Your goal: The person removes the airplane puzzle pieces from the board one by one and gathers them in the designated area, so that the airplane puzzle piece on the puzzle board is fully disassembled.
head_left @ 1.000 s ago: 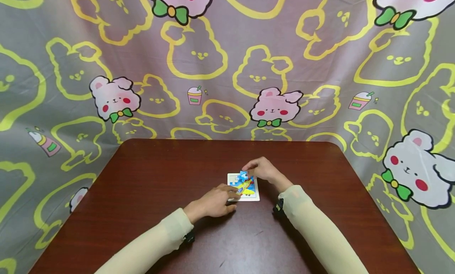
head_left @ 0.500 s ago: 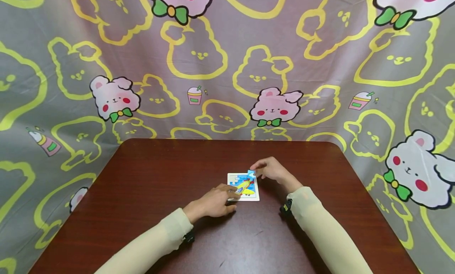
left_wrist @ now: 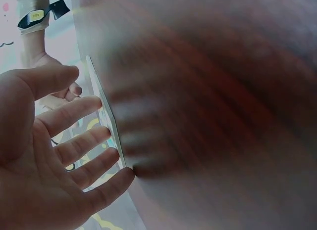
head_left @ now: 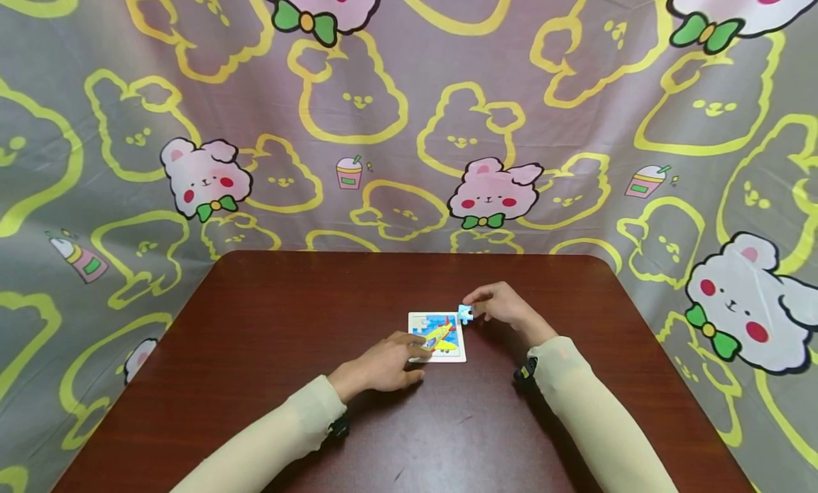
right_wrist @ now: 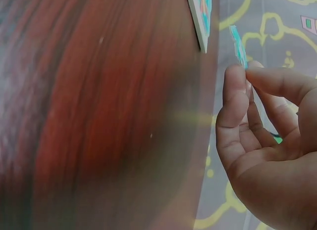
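Observation:
A small square jigsaw puzzle [head_left: 451,355] with a white frame lies on the table, showing a yellow airplane on blue. Its upper left corner shows a pale bare patch of the tray. My left hand [head_left: 385,363] rests on the puzzle's left side, fingers spread and nearly straight; in the left wrist view its fingertips [left_wrist: 113,156] touch the frame's edge. Just off the frame's upper right corner, my right hand [head_left: 509,310] pinches a light blue puzzle piece [head_left: 465,313] between thumb and fingertips. In the right wrist view that piece [right_wrist: 238,47] stands edge-on above the table.
The dark red-brown wooden table [head_left: 307,301] has rounded far corners. Behind and beside it hangs a grey curtain [head_left: 409,116] printed with cartoon rabbits and yellow outlines. A dark wrist device [head_left: 525,372] sits at the right sleeve's cuff.
My right hand has moved right, carrying the pinched blue piece from over the puzzle's top edge to just beyond its upper right corner. The left hand has stayed in place.

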A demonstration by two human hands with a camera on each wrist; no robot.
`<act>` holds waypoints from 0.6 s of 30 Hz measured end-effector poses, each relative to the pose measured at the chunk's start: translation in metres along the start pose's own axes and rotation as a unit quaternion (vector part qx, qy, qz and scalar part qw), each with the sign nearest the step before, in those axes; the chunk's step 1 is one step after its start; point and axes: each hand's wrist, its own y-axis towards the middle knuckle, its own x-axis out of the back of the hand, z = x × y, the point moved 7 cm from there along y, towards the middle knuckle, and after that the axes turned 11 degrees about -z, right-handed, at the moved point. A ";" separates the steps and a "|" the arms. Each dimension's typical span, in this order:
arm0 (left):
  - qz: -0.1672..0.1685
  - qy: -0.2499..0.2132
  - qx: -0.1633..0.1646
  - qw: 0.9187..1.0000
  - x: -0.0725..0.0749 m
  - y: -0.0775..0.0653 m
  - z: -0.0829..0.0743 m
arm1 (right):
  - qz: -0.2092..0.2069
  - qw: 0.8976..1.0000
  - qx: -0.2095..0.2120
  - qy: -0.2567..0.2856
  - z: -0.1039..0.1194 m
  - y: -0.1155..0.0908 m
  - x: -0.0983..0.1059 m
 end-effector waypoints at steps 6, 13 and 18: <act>-0.002 0.000 -0.004 1.000 0.000 0.000 -0.001 | -0.004 1.000 -0.006 -0.015 -0.008 0.000 0.007; -0.008 -0.004 -0.008 1.000 0.000 0.000 -0.001 | -0.002 1.000 -0.009 -0.024 -0.015 0.001 0.011; -0.008 -0.007 -0.008 1.000 0.000 0.000 -0.001 | -0.003 0.999 -0.011 -0.036 -0.017 0.001 0.012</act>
